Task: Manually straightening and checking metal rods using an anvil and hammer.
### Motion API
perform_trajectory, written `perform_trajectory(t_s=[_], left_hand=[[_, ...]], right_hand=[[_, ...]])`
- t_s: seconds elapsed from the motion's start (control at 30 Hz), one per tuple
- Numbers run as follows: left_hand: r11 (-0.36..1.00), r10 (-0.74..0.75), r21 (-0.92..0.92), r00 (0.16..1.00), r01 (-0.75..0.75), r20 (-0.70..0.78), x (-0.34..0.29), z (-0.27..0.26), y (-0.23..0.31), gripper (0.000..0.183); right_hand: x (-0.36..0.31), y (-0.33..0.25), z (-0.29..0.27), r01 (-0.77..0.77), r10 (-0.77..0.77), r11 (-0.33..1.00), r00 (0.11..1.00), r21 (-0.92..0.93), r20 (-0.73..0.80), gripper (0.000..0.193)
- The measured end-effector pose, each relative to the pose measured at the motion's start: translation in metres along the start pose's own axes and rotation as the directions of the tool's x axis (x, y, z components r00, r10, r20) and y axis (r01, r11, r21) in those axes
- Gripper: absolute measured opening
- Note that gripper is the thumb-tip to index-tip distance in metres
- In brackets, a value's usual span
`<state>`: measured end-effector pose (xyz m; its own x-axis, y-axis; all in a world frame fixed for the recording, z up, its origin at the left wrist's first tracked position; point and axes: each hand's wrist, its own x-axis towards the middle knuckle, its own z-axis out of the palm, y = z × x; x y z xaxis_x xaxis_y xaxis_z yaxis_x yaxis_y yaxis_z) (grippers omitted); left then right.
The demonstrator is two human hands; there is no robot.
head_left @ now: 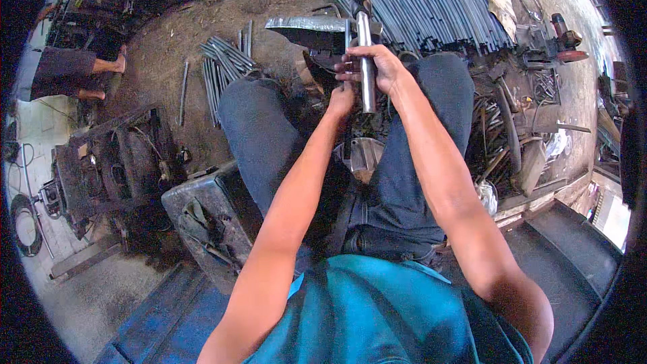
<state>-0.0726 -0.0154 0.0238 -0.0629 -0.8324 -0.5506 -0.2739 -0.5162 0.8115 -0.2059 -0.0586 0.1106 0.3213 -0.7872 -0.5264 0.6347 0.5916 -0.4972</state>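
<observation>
1. Now my right hand [377, 67] is wrapped around a steel tube [366, 61], upright between my knees.
2. My left hand [341, 100] steadies its lower end, fingers curled.
3. Tube looks stiff, weighty, slick; I'd grip mid-length.

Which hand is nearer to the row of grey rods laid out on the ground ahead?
Right. The right hand, gripping the shiny metal tube, sits just below the rods; the left hand is lower, near the tube's bottom end.
</observation>
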Motion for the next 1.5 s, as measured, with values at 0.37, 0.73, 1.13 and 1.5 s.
perform_trajectory(t_s=[0.37, 0.73, 1.13, 1.5], left_hand=[[0.997, -0.071, -0.002, 0.997, 0.072, 0.013, -0.005, 0.005, 0.013, 0.079], [0.999, -0.053, 0.010, 0.998, 0.052, 0.039, -0.004, 0.004, 0.011, 0.076], [0.989, 0.110, 0.100, 0.994, -0.112, 0.028, 0.007, -0.004, -0.011, 0.068], [0.977, 0.064, 0.203, 0.998, -0.064, 0.007, 0.019, 0.000, -0.020, 0.067]], right_hand=[[0.002, 0.003, -0.011, 0.031, -0.028, 0.999, 0.997, -0.028, 0.076, 0.034], [-0.003, 0.004, -0.004, 0.183, -0.186, 0.978, 0.982, -0.100, -0.018, 0.049], [-0.006, 0.006, 0.007, 0.103, -0.101, 0.992, 0.994, -0.067, 0.033, 0.075], [0.000, 0.007, -0.010, 0.068, -0.063, 0.997, 0.987, -0.029, 0.150, 0.082]])
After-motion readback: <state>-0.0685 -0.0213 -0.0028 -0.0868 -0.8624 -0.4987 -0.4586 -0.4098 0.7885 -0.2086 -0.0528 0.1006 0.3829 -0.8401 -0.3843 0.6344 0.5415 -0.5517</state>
